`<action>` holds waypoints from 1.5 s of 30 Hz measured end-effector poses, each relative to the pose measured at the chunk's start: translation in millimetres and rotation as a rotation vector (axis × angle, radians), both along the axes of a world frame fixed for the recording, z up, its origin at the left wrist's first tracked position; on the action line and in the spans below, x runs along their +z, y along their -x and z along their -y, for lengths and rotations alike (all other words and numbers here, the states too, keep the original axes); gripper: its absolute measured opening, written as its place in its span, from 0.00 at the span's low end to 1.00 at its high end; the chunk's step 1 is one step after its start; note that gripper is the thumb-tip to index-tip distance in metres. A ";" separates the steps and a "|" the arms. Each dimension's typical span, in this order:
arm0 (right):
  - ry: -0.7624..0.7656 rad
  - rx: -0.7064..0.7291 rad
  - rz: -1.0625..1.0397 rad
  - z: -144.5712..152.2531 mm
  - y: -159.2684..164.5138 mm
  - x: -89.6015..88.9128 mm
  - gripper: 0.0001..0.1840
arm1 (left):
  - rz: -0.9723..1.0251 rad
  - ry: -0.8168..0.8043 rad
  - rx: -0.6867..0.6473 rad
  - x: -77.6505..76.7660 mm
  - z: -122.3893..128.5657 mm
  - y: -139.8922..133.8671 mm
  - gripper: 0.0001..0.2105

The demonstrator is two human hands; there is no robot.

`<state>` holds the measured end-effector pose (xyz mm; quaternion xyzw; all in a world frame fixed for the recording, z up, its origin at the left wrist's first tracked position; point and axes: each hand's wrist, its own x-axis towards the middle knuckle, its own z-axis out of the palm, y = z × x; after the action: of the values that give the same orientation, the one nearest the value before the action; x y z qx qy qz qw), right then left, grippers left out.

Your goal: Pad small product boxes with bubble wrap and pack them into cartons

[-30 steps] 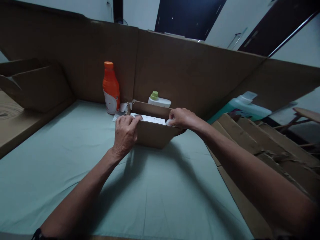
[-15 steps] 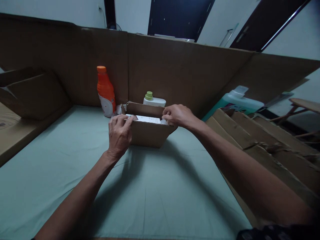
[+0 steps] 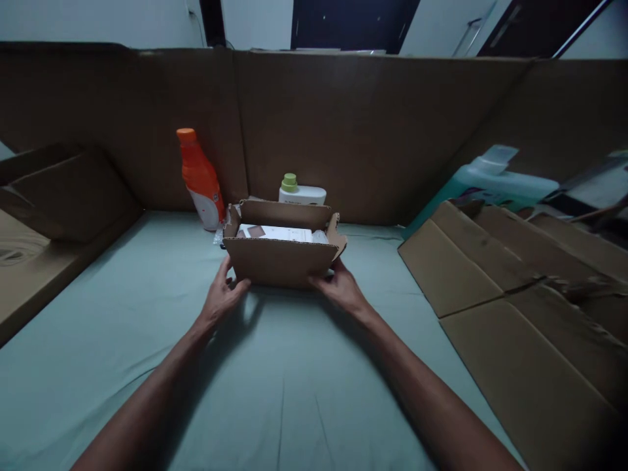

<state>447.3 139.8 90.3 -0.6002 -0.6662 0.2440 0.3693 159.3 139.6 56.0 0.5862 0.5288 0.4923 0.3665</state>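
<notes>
A small open cardboard box [image 3: 277, 261] stands on the pale green cloth, its top flaps up. Inside lies a white carton [image 3: 282, 233], with crumpled clear plastic [image 3: 320, 237] at its right end. My left hand [image 3: 223, 294] grips the lower left corner of the box, thumb at the front and fingers along the side. At the opposite lower corner, my right hand [image 3: 341, 288] holds on the same way, its fingertips partly hidden behind the box.
An orange bottle [image 3: 201, 176] stands at the back left, and a white bottle with a green cap [image 3: 301, 194] behind the box. A teal bottle [image 3: 485, 183] leans at the right beside large cardboard flaps [image 3: 530, 333]. Tall cardboard walls [image 3: 373, 131] close off the back.
Both hands have come down from the box's top edges to its lower corners. The flap at the right end now shows. The camera view has shifted slightly.
</notes>
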 end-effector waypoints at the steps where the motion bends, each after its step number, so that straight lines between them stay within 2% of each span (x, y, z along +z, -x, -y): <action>1: 0.001 -0.004 -0.013 -4.9 4.0 -0.2 0.37 | 0.053 0.005 -0.021 3.6 -3.7 -12.1 0.36; 3: -0.015 -0.033 -0.017 -3.8 1.9 2.9 0.32 | 0.130 0.015 -0.035 10.2 -4.6 -33.9 0.35; 5: -0.043 -0.073 -0.009 14.5 -11.7 6.5 0.29 | 0.168 0.022 -0.060 13.8 7.9 -50.5 0.36; 7: -0.058 -0.118 0.012 47.5 -28.9 7.9 0.26 | 0.175 0.013 -0.117 13.7 35.7 -58.8 0.36; 9: -0.039 -0.154 0.036 87.5 -38.0 7.4 0.22 | 0.160 0.011 -0.155 11.6 76.2 -55.4 0.35; 11: 0.015 -0.141 0.040 123.2 -29.2 5.4 0.20 | 0.135 0.066 -0.110 8.9 122.5 -38.3 0.33; 13: 0.057 -0.048 0.011 143.7 -1.0 2.7 0.18 | 0.126 0.175 0.032 7.3 164.5 -10.3 0.31; 15: 0.060 0.095 -0.036 143.3 37.8 0.5 0.19 | 0.124 0.202 0.194 8.1 193.7 20.3 0.31; 18: 0.054 0.275 -0.115 115.4 88.5 -1.8 0.23 | 0.102 0.181 0.343 10.9 213.5 51.3 0.33; 21: 0.067 0.367 -0.188 87.9 109.9 -6.8 0.24 | 0.066 0.180 0.405 5.5 219.4 60.6 0.34; 24: 0.073 0.411 -0.213 79.2 104.1 -15.7 0.27 | 0.024 0.167 0.464 -10.0 221.8 63.8 0.35; 27: 0.104 0.364 -0.166 83.7 89.8 -28.9 0.32 | -0.062 0.135 0.486 -26.5 220.0 69.1 0.37; 30: 0.159 0.310 -0.177 90.3 85.9 -42.8 0.37 | -0.117 0.069 0.441 -37.2 213.5 68.9 0.37; 32: 0.220 0.295 -0.214 92.1 91.7 -47.8 0.37 | -0.115 0.011 0.445 -41.1 207.5 62.9 0.34; 35: 0.304 0.273 -0.263 85.3 111.5 -45.9 0.34 | -0.078 -0.030 0.501 -42.7 196.7 54.2 0.30; 38: 0.238 0.304 -0.278 61.5 146.3 -35.8 0.31 | -0.028 -0.043 0.598 -39.1 182.0 63.5 0.31; 40: 0.154 0.377 -0.271 37.4 181.4 -27.0 0.30 | 0.002 -0.063 0.697 -34.1 169.9 83.9 0.31; 45: 0.045 0.649 -0.285 -25.2 309.5 -8.2 0.30 | 0.023 -0.038 1.033 -17.1 142.4 171.0 0.28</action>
<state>137.8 164.9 82.1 -0.3250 -0.7585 0.4446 0.3485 -11.7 -2.8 38.9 0.2498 0.7363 0.6248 0.0706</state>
